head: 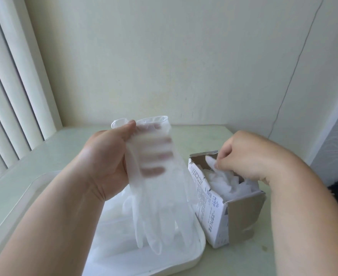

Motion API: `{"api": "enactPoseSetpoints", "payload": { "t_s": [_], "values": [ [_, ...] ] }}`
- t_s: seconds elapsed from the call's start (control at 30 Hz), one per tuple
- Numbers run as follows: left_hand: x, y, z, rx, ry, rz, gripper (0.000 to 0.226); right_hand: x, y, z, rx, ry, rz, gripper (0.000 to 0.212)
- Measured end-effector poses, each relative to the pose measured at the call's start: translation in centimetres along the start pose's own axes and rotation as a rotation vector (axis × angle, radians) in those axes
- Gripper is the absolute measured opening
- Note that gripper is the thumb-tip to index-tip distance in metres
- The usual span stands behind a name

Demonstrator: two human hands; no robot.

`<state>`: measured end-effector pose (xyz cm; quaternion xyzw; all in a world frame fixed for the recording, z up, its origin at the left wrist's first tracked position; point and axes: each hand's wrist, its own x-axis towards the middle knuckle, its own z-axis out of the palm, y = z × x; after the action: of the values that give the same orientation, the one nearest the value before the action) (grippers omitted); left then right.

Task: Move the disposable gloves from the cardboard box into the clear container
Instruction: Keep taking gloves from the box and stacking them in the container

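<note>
Translucent plastic gloves (160,206) hung fingers-down from the left hand (106,156), which gripped them at the cuff, thumb in front and fingers curled behind, above the clear container (201,242). More gloves lay inside it. The cardboard box (241,218) stood open just beside the container's right edge on the pale table (54,148), a heap (224,182) of gloves inside. The right hand (241,154) reached into the box, fingertips pinching 1 glove at the top of the heap.

Judgement: transfer partway done, with the pulling step in hand. The next move called for drawing that glove free without dragging the box, then lowering the gloves into the container.
</note>
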<state>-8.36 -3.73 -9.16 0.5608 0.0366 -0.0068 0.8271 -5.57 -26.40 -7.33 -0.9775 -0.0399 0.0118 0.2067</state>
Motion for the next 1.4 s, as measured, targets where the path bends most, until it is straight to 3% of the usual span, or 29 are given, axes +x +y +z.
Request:
{"api": "enactPoseSetpoints", "payload": {
  "t_s": [0.13,0.23,0.43,0.57,0.63,0.73,0.83,0.9,1.0,1.1,1.23,1.4],
  "values": [
    [0.2,-0.2,0.0,0.002,0.004,0.004,0.044,0.8,0.6,-0.7,0.402,0.283,-0.063,0.019],
    [0.3,-0.3,0.0,0.002,0.003,0.003,0.043,1.1,0.5,-0.6,0.684,0.357,-0.099,0.022],
    [0.2,-0.5,0.2,0.012,0.005,-0.007,0.045,1.1,-0.1,-0.9,0.889,0.492,-0.213,0.025],
    [0.3,-0.8,0.4,0.022,0.03,-0.01,0.046,-0.4,-1.2,-1.8,1.18,0.514,-0.31,0.029],
    [0.3,-1.0,0.5,0.025,0.042,-0.022,0.045,-1.3,-1.6,-2.3,1.409,0.46,-0.363,0.029],
    [0.4,-1.5,0.9,0.034,0.045,-0.042,0.042,-1.7,-2.2,-2.5,1.712,0.251,-0.405,0.024],
    [0.5,-2.1,1.3,0.05,-0.017,-0.07,0.041,-1.3,-2.8,-2.0,1.879,-0.029,-0.397,0.015],
    [0.4,-2.4,1.5,0.03,-0.094,-0.112,0.041,-1.2,-3.2,-1.7,1.93,-0.125,-0.392,0.019],
    [0.2,-2.3,1.6,-0.042,-0.161,-0.178,0.047,-1.0,-3.3,-1.3,2.016,-0.169,-0.357,0.014],
    [0.2,-1.8,1.4,-0.063,-0.201,-0.182,0.053,-0.9,-3.3,-1.4,1.997,-0.083,-0.29,0.01],
    [-0.1,-0.8,0.8,-0.114,-0.229,-0.075,0.036,-0.5,-2.7,-1.7,1.912,-0.038,-0.189,0.015],
    [-0.1,0.1,0.2,-0.126,-0.204,0.066,0.024,0.6,-1.7,-1.2,1.824,-0.132,-0.194,0.011]
  ]
}}
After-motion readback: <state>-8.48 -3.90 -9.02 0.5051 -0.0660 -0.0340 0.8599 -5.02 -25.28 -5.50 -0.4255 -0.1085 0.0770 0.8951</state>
